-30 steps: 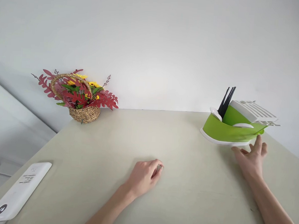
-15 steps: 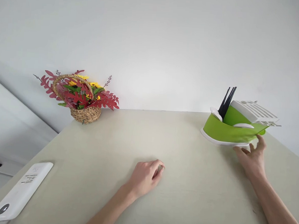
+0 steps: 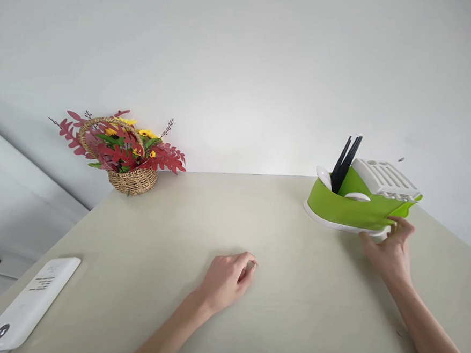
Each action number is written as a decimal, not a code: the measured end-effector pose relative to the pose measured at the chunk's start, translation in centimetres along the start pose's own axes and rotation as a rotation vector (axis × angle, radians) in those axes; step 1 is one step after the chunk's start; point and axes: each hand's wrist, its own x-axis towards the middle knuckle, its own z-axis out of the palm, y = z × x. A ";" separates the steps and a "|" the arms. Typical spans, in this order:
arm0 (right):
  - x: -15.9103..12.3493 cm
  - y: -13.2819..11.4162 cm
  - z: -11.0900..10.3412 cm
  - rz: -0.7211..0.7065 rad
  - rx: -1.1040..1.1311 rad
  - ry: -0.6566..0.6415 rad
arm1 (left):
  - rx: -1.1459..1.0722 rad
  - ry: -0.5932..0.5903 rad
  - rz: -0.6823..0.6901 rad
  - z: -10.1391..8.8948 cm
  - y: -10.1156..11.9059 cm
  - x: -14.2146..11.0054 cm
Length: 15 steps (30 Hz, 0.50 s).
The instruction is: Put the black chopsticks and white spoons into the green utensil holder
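Left hand (image 3: 227, 281) curls, fingertips together, at the smooth tabletop (image 3: 298, 315); right hand (image 3: 390, 252) touches a curved, green plastic holder (image 3: 338, 209), whether clamped cannot be told

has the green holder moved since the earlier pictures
Yes, the green holder has shifted left, toward the flower basket, and turned slightly.

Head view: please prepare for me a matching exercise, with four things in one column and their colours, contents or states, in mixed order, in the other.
Things
1. Holder
2. Basket
3. Sticks
4. Left hand

Descriptions
A. Black, leaning
B. Curled, apart from the other three
C. Green with a white base, the right hand at its corner
D. Filled with red leaves and yellow flowers

Pairs: 1-C, 2-D, 3-A, 4-B.
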 end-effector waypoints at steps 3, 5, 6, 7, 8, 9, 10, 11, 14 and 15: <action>-0.4 -0.5 0.0 0.030 -0.004 -0.048 | 0.003 0.000 0.005 0.0 -0.1 0.1; -0.6 -0.8 0.0 0.035 0.005 -0.050 | -0.003 0.005 0.010 0.1 -0.2 0.1; -0.8 -0.9 0.1 0.030 0.012 -0.058 | -0.006 0.007 0.011 0.1 -0.3 0.1; -0.9 -1.1 0.1 0.024 0.020 -0.064 | -0.009 0.008 0.010 0.1 -0.3 0.1; -1.0 -1.2 0.2 0.018 0.027 -0.072 | -0.010 0.007 0.007 0.1 -0.3 0.1; -1.1 -1.4 0.3 0.014 0.035 -0.078 | -0.009 0.005 0.005 0.2 -0.3 0.1; -1.3 -1.5 0.4 0.011 0.043 -0.085 | -0.008 0.003 0.003 0.1 -0.3 0.0; -1.4 -1.6 0.4 0.007 0.053 -0.094 | -0.008 0.001 0.003 0.1 -0.3 0.0; -1.9 -1.8 0.8 -0.014 0.088 -0.126 | -0.014 0.000 0.005 0.1 -0.3 0.0; -2.0 -1.9 0.9 -0.022 0.098 -0.133 | -0.016 0.000 0.005 0.1 -0.3 0.0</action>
